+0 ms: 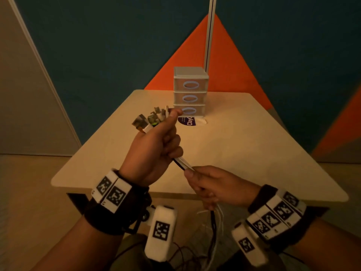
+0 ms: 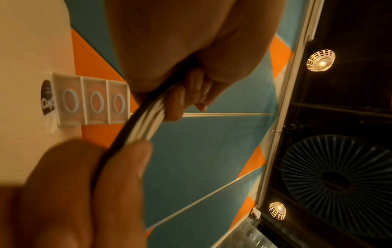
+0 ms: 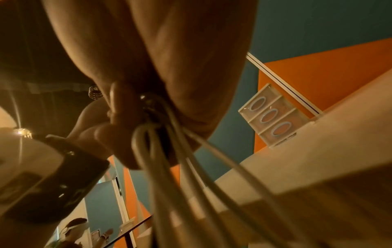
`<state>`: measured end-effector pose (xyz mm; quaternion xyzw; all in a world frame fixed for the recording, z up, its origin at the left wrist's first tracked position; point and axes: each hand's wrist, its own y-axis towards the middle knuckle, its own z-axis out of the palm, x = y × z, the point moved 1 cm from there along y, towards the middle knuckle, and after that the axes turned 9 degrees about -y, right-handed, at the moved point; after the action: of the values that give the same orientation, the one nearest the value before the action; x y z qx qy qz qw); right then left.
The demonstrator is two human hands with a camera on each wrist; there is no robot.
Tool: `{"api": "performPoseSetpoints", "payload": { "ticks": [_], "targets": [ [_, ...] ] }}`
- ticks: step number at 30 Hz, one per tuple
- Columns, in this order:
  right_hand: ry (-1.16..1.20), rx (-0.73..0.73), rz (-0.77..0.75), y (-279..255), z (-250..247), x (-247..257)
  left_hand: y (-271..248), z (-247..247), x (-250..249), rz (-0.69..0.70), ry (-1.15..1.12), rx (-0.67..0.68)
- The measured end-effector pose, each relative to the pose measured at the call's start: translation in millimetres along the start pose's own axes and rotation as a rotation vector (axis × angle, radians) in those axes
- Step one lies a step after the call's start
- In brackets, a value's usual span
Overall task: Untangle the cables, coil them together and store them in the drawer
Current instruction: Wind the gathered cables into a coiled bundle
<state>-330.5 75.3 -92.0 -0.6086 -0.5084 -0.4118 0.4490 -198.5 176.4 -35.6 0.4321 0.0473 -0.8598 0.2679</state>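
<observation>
The left hand (image 1: pixel 154 151) is up above the middle of the desk (image 1: pixel 244 153). Its fingers are curled tight around a bunch of cables (image 1: pixel 182 163). The plug ends (image 1: pixel 151 119) stick out of the top of the fist, pointing toward the back of the desk. Most cables are white and one is black. The bunch comes out under the fist and goes down to the right hand (image 1: pixel 213 184). The right hand is over the front edge of the desk, and its fingers are curled around the same bunch. Below it the loose cables hang down past the front edge. A small drawer box (image 1: pixel 190 90) with three shut drawers stands by the back edge. A dark sticker (image 1: pixel 189 121) lies just in front of it.
</observation>
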Motion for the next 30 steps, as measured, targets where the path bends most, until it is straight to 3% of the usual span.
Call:
{"api": "performPoseSetpoints", "payload": {
  "ticks": [4,10,15,21,25,27,30],
  "targets": [
    [0.068,0.006,0.028,-14.5,-0.4,-13.3,-3.9,-4.7,-8.3,0.038,0.085,0.031],
    [0.131,0.048,0.165,-29.1,-20.5,-16.7,-10.8,-12.1,-1.4,-0.019,0.282,0.213],
    [-0.059,0.012,0.237,-24.6,-41.7,10.6,-8.0,-14.3,2.7,0.253,1.075,0.277],
    [0.034,0.036,0.392,-8.6,-43.4,23.9,3.5,-14.9,12.5,0.468,1.307,0.369],
    [0.205,0.084,0.400,0.4,-45.3,17.6,5.7,-21.3,11.1,0.643,1.670,0.408],
    [0.253,0.104,0.393,1.8,-48.5,13.3,5.6,-25.3,11.2,0.641,1.766,0.446],
    [0.265,0.117,0.388,2.1,-51.9,9.5,4.5,-27.9,16.1,0.477,1.733,0.575]
  ]
}}
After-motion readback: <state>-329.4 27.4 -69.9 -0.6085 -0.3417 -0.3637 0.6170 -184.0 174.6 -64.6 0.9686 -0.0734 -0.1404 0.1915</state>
